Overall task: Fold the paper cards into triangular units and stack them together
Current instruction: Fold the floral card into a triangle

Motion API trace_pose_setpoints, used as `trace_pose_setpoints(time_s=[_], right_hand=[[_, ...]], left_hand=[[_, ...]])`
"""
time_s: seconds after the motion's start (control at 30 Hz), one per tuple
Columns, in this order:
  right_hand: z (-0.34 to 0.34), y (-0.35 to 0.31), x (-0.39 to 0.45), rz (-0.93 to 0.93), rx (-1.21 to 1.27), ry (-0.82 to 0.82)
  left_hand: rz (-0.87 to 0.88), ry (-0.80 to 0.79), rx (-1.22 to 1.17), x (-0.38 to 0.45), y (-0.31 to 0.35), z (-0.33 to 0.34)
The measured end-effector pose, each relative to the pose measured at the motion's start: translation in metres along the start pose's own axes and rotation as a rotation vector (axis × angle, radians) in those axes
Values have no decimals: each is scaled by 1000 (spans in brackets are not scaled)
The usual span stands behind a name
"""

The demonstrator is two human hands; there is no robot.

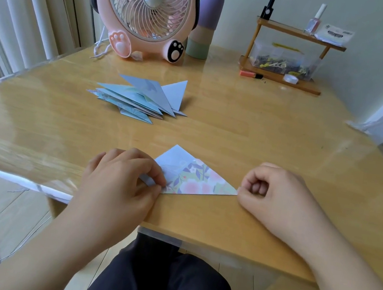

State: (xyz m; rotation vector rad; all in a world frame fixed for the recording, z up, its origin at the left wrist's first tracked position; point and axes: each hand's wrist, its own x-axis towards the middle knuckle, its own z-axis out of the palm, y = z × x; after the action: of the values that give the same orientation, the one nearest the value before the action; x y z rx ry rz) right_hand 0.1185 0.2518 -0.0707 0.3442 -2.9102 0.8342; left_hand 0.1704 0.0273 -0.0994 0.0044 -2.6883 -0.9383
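**Q:** What was the state of each hand?

**A:** The left hand lay palm-down on the left corner of the folded card, fingers curled, fingertips pressing the paper at the lower fold edge. The right hand was curled into a loose fist, its thumb and forefinger pinching the card's right tip.

**Q:** Where was the card?

**A:** It lay flat near the front edge of the wooden table, folded into a triangle, floral print facing up on the right portion and pale blue on the left.

**Q:** And the finished units?

**A:** A pile of folded triangles sat farther back, left of centre, well apart from both hands.

**Q:** What stood beyond that?

**A:** A pink fan at the far edge, a pastel cylinder just beside it, and a small wooden shelf to the right, carrying bottles and a clear box.
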Motion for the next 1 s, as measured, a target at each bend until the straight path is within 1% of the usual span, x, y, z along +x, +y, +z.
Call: trace_pose_setpoints(time_s=[0.1, 0.23, 0.27, 0.33, 0.37, 0.43, 0.5, 0.57, 0.63, 0.7, 0.8, 0.9, 0.93, 1.0], right_hand=[[3, -5, -1, 12, 23, 38], [9, -15, -3, 75, 25, -39], [8, -18, -3, 92, 69, -40], [4, -24, -2, 117, 249, -67], [2, -28, -2, 127, 354, -95], [-1, -32, 2, 110, 510, -116], [-4, -33, 9, 47, 560, -84], [-9, -33, 17, -11, 553, -89], [-13, -34, 25, -48, 547, -100], [-17, -35, 33, -59, 557, -93], [-22, -32, 47, -49, 729, -21], [-18, -28, 55, 5, 1034, 11], [-14, -27, 57, 15, 1103, 6], [-6, -23, 58, 27, 1183, 6]], left_hand=[[18, 13, 27, 0, 0, 1], [45, 47, 66, -2, -1, 4], [54, 56, 76, -2, -2, 5], [67, 75, 69, -2, -3, 5], [71, 81, 37, -2, -3, 5], [73, 99, -122, 2, 0, 1], [121, 140, -258, 15, 6, -8], [179, 147, -285, 36, 14, -19], [223, 67, -299, 59, 26, -30], [200, -75, -358, 80, 38, -37], [102, -237, -610, 101, 42, -33], [42, -278, -909, 107, 33, -17], [29, -279, -952, 105, 31, -12], [14, -278, -961, 101, 27, -4]])
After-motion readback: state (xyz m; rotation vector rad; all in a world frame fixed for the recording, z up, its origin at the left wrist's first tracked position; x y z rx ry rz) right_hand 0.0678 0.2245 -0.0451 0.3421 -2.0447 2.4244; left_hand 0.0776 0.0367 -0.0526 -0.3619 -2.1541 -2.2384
